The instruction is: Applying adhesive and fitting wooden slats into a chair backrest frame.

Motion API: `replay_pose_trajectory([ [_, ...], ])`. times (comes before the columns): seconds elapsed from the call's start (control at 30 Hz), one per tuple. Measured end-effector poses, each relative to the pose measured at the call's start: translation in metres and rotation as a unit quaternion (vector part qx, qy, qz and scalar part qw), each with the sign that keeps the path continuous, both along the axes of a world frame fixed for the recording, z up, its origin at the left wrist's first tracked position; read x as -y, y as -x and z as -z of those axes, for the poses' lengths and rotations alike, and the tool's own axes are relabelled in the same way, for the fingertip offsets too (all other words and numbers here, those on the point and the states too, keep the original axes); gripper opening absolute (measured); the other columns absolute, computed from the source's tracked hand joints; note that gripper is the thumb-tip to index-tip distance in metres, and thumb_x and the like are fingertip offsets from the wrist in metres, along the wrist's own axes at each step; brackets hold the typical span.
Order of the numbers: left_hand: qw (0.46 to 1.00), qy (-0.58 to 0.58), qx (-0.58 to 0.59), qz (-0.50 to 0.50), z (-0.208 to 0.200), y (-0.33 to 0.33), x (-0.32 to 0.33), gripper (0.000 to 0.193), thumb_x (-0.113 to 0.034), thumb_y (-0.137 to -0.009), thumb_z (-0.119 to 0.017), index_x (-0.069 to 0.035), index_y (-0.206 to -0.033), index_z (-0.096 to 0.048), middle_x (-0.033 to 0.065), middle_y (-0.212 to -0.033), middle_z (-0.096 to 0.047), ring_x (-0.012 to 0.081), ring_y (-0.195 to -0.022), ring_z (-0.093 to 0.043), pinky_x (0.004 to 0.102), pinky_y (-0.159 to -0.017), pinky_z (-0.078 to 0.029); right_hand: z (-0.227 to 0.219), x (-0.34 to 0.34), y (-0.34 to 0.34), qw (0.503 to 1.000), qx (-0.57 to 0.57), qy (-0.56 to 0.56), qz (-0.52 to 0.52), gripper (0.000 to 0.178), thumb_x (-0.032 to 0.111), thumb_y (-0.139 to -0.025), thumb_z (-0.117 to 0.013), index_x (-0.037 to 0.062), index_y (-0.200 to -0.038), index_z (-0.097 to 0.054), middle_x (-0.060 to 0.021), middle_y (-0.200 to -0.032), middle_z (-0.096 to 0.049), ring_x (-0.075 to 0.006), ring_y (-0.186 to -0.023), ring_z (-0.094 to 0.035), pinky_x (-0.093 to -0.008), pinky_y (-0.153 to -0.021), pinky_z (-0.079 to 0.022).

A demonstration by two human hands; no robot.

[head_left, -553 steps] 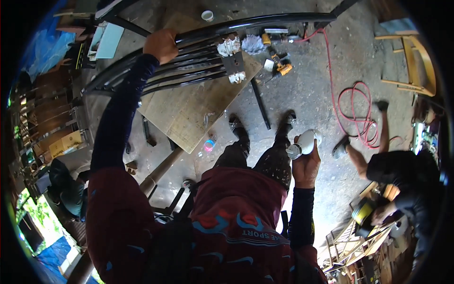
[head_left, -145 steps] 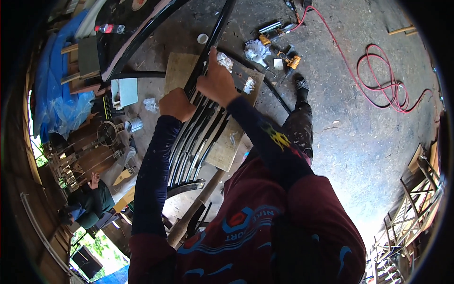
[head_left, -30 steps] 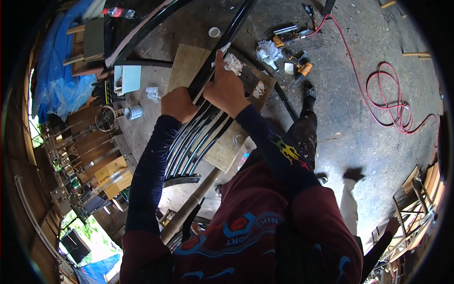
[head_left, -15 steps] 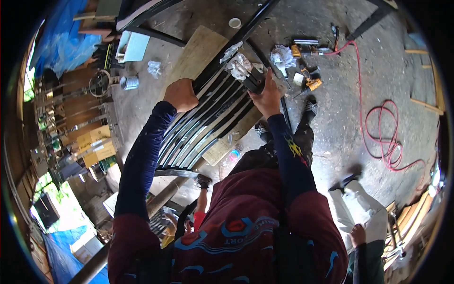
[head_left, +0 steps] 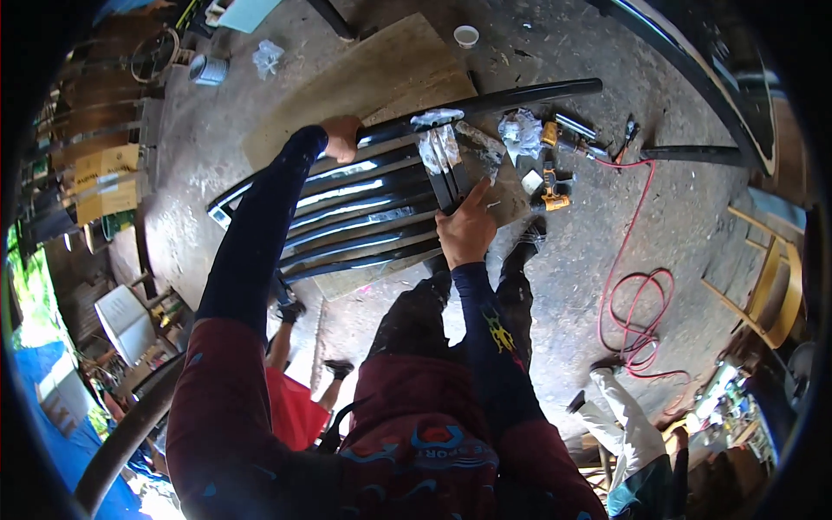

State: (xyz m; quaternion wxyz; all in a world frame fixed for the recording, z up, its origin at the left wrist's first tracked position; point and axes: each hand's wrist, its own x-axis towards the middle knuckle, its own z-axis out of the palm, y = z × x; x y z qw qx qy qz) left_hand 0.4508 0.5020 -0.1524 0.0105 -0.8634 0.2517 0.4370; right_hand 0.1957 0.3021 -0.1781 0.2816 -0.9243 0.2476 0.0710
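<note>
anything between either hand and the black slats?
Nothing visible. The left hand already grips the top bar, and the right hand rests on the slats near their wrapped ends.

A bundle of black curved slats (head_left: 364, 208) lies across a plywood board (head_left: 373, 78) on the concrete floor (head_left: 685, 251). The left hand (head_left: 342, 137) grips the top slat; the right hand (head_left: 468, 230) rests at the slat ends, with legs and shoes (head_left: 529, 238) just below it. To the right, tools and crumpled plastic (head_left: 524, 134) crowd the board's edge. Beyond them a red cable (head_left: 637, 303) loops over bare floor. A long black bar (head_left: 485, 102) blocks the far side. A small white cup (head_left: 466, 35) stands alone on open floor above.
</note>
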Motion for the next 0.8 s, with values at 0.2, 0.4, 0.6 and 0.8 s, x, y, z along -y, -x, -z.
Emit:
replay_pose_trajectory([
  [0.2, 0.995, 0.044, 0.078, 0.033, 0.042, -0.005, -0.014, 0.042, -0.005, -0.071, -0.059, -0.002, -0.111, -0.070, 0.0279, -0.101, -0.070, 0.0467, -0.103, -0.064, 0.0487, -0.086, -0.054, -0.002, -0.008, -0.020, 1.000, -0.013, -0.003, 0.001, 0.114, 0.030, -0.072, -0.088, -0.0060, -0.154, -0.015, -0.0242, -0.104, -0.067, -0.0377, -0.089, -0.069, -0.0442, -0.083, -0.054],
  [0.4, 0.849, 0.222, 0.455, -0.148, 0.029, 0.072, -0.014, 0.046, -0.013, -0.078, -0.066, -0.007, -0.123, -0.063, 0.0209, -0.114, -0.068, 0.0410, -0.108, -0.064, 0.0470, -0.092, -0.055, -0.017, 0.022, -0.032, 0.991, 0.022, 0.091, -0.091, 0.090, 0.030, -0.083, -0.079, -0.0004, -0.152, -0.030, -0.0221, -0.108, -0.064, -0.0363, -0.095, -0.067, -0.0442, -0.078, -0.054],
  [0.6, 0.832, 0.228, 0.230, -0.450, 0.014, 0.220, 0.112, 0.074, -0.034, -0.068, -0.085, 0.000, -0.127, -0.057, 0.0210, -0.122, -0.063, 0.0367, -0.116, -0.058, 0.0460, -0.091, -0.053, 0.006, 0.099, -0.097, 0.912, 0.174, 0.075, -0.364, 0.077, -0.006, -0.076, -0.064, 0.0263, -0.144, -0.050, -0.0168, -0.115, -0.050, -0.0365, -0.108, -0.058, -0.0468, -0.080, -0.054],
  [0.8, 0.780, 0.170, 0.297, -0.524, 0.025, 0.234, 0.176, 0.104, -0.037, -0.067, -0.086, 0.008, -0.146, -0.036, 0.0233, -0.148, -0.047, 0.0383, -0.140, -0.041, 0.0433, -0.118, -0.031, 0.021, 0.133, -0.124, 0.832, 0.087, 0.076, -0.542, 0.083, -0.008, -0.074, -0.061, 0.0272, -0.148, -0.047, -0.0165, -0.115, -0.051, -0.0377, -0.104, -0.059, -0.0454, -0.081, -0.052],
])
